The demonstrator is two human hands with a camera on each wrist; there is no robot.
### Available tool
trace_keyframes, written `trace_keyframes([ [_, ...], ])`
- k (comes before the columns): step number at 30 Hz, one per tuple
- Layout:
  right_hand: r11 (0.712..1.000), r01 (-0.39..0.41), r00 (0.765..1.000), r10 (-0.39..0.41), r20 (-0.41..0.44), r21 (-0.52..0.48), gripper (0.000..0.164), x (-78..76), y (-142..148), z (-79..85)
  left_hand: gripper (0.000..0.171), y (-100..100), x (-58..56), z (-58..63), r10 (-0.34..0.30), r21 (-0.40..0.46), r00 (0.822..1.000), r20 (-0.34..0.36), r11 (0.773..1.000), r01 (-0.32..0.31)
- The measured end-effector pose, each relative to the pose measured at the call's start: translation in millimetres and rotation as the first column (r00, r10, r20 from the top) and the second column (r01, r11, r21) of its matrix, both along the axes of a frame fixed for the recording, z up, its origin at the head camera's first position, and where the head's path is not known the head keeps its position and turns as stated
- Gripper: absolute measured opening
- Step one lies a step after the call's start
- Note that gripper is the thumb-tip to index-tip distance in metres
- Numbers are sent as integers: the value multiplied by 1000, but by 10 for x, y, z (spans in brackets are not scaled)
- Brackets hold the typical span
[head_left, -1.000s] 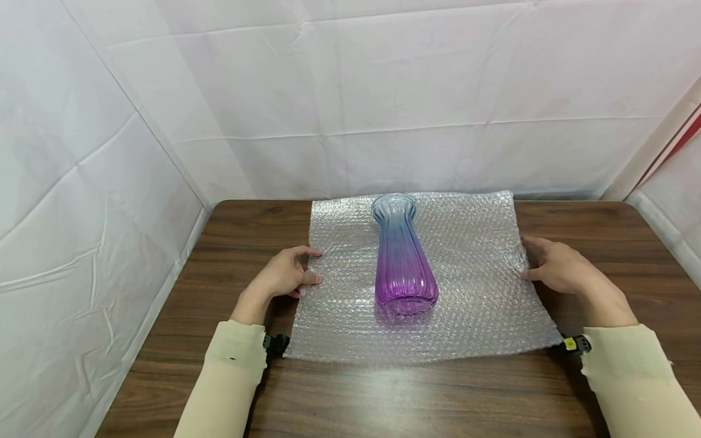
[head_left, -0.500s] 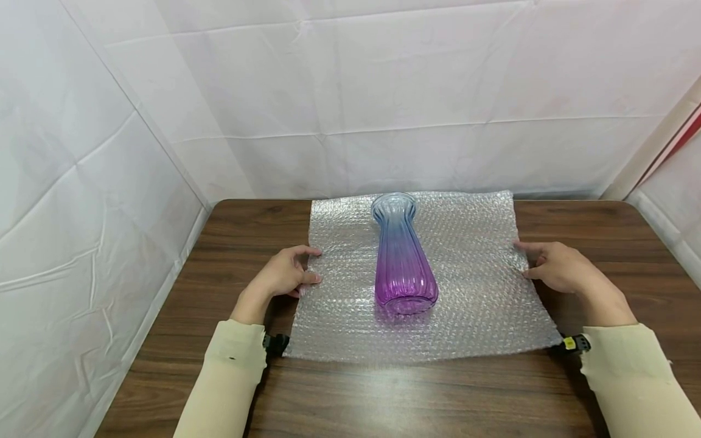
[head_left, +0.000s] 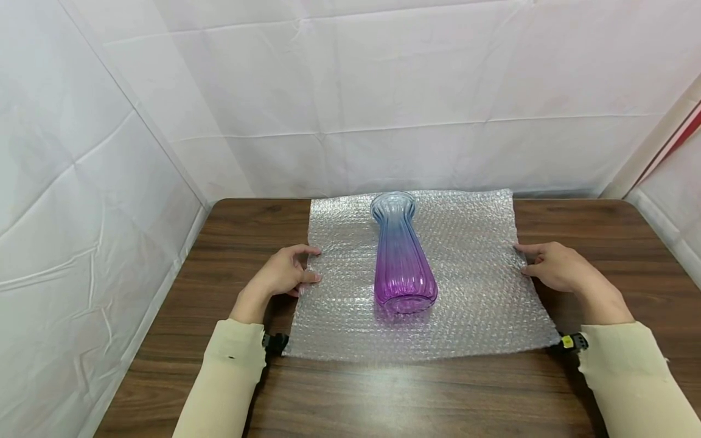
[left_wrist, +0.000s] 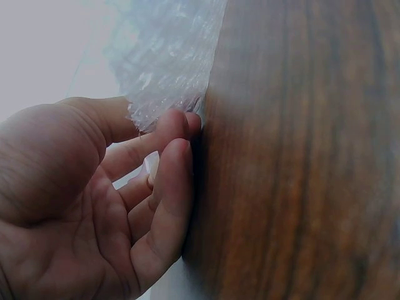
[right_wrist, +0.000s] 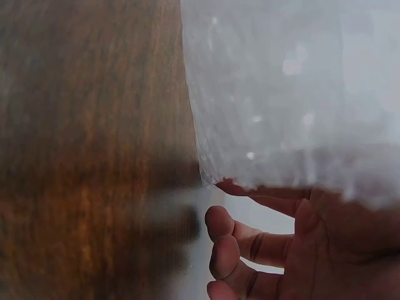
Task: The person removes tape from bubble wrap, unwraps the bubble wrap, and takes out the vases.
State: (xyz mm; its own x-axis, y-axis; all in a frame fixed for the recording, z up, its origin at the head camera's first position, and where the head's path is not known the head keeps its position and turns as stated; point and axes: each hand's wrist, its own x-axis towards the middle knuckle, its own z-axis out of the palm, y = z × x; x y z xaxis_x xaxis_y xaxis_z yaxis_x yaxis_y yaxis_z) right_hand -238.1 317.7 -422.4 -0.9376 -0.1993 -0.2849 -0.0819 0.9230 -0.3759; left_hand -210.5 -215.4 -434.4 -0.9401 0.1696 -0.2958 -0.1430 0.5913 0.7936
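Observation:
A ribbed glass vase, blue at the mouth and purple at the base, lies on its side on a sheet of bubble wrap. Its mouth points to the far edge of the table. My left hand pinches the sheet's left edge; in the left wrist view that edge runs between thumb and fingers. At the right edge my right hand holds the sheet with thumb and index finger. In the right wrist view the wrap hides part of the thumb side, while other fingers curl below it.
The sheet lies flat on a dark wood-grain table, its far side reaching the table's back edge. White cloth walls stand behind the table and on the left.
My right index finger has shifted slightly left onto the wrap's right edge. The left hand, the vase and the sheet stay about where they were.

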Motion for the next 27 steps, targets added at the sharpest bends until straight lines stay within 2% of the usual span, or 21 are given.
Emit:
trace_keyframes([
  [27, 1000, 25, 1000, -25, -7, 3, 58, 2, -3, -11, 59, 3, 3, 12, 1, -3, 1000, 9, 1000, -1],
])
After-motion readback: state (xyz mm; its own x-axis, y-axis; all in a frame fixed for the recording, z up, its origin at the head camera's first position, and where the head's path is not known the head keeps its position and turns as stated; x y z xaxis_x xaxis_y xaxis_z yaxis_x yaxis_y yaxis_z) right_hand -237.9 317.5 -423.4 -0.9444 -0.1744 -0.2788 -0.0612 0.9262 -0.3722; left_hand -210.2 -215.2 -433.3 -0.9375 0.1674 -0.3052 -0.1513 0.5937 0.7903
